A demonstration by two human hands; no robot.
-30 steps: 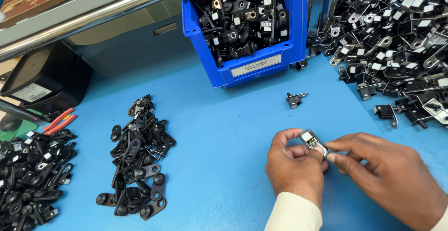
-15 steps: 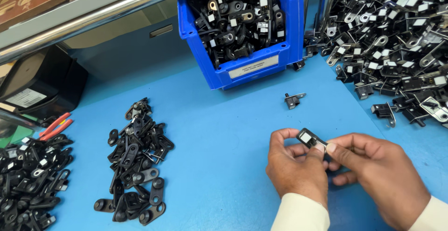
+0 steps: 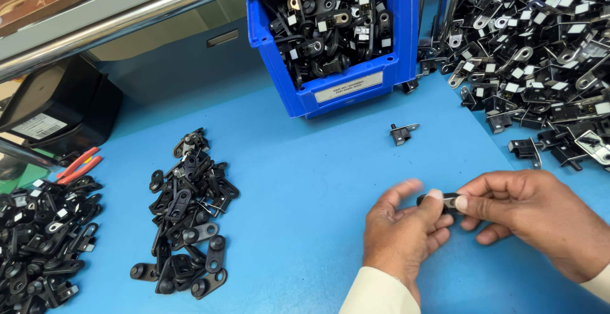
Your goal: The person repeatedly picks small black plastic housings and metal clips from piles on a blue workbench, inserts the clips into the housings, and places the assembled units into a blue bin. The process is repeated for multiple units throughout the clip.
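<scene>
Low over the blue table (image 3: 305,180), near its front edge, my left hand (image 3: 403,238) and my right hand (image 3: 540,219) meet on one small black plastic part (image 3: 445,200). Both hands pinch it with thumb and fingertips, and only its dark middle shows between them. My left fingers are slightly blurred. A cream sleeve cuff (image 3: 381,292) covers my left wrist. One loose black part with a metal tab (image 3: 402,132) lies alone on the table beyond my hands.
A blue bin (image 3: 346,88) full of black parts stands at the back centre. A big heap of black and metal parts (image 3: 546,53) fills the right. Smaller piles lie at centre left (image 3: 190,212) and far left (image 3: 44,238). Red-handled pliers (image 3: 79,167) and a black box (image 3: 60,107) sit left.
The part has turned in my fingers: its white-labelled face showed before, now only a dark edge shows. My hands stay roughly where they were.
</scene>
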